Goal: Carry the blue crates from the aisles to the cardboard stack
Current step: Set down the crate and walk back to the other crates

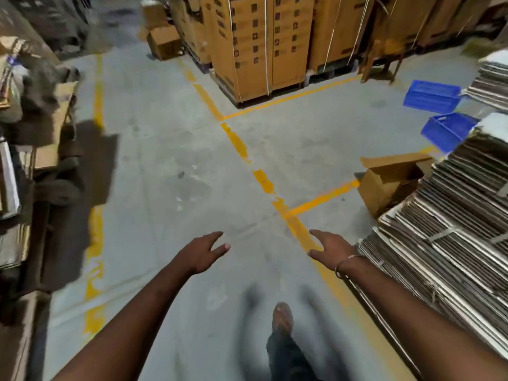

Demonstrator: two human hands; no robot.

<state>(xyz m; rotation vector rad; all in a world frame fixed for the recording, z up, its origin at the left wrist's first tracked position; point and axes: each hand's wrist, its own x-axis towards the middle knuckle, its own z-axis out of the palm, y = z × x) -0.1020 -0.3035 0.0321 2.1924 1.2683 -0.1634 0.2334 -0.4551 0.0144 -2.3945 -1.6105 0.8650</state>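
Both hands, left hand (202, 253) and right hand (331, 250), spread empty; two blue crates (446, 130) sit upper right, nearer the right hand, apparently beside the cardboard stack (453, 215).

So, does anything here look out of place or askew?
Yes. The open cardboard box sits skewed across a yellow floor line, beside the flattened cardboard stack. Further back, two blue crates lie tilted on the floor.
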